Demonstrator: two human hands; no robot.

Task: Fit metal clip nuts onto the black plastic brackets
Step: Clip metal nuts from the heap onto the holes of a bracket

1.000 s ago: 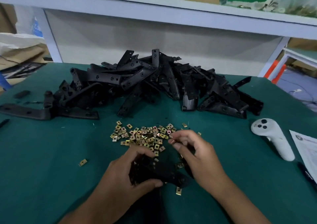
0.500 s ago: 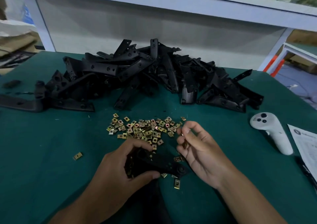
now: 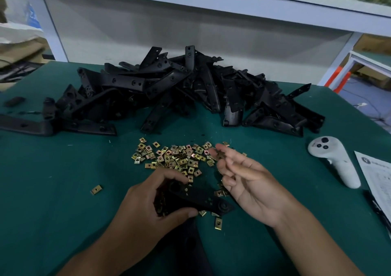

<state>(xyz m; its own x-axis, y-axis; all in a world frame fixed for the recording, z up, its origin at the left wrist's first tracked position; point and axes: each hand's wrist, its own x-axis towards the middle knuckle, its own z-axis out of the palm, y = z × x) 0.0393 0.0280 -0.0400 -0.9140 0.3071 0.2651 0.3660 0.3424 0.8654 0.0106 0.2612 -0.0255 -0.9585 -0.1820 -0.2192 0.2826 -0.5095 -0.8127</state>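
Since half a second ago: left hand [image 3: 146, 208] is keeping its grip curled round black bracket [image 3: 198, 197]; right hand [image 3: 245, 180] is turning palm-up, fingers spreading loosely, something small and dark at its fingertips, unclear what. Bracket is lying flat on green table [image 3: 53, 180], matte, holed, round boss at its right end, jutting rightward from the grip. Brass clip nuts [image 3: 175, 157] are lying scattered just beyond.

The brackets [image 3: 182, 89] look like matt black plastic, the clip nuts [image 3: 175, 157] are shiny brass-toned metal, the table [image 3: 53, 170] has a dull green felt-like cover, and the controller [image 3: 334, 159] is smooth white plastic.
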